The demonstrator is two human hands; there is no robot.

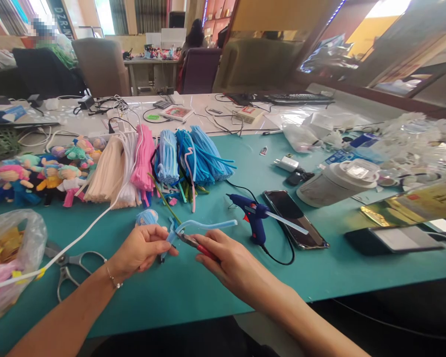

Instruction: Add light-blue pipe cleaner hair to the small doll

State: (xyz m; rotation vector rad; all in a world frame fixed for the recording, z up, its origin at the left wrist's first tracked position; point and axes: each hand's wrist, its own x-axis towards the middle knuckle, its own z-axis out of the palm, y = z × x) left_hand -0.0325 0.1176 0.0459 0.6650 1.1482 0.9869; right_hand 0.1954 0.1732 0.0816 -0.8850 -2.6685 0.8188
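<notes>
My left hand (144,248) pinches a small light blue pipe-cleaner piece (171,237) near the middle of the table. A longer light blue stem (211,225) extends from it to the right. My right hand (223,255) is closed round the red handles of pliers (204,248), whose jaws meet the blue stem beside my left fingertips. Just behind my left hand lies a light blue ball-shaped piece (147,216). A blue glue gun (250,213) with a clear glue stick rests to the right of my right hand.
Bundles of pink (144,158), cream and blue stems stand behind the hands. Small dolls (48,173), scissors (69,265) and a plastic bag (33,233) are left. A white cable crosses the left side. A phone (295,218) and lidded cup (334,183) are right.
</notes>
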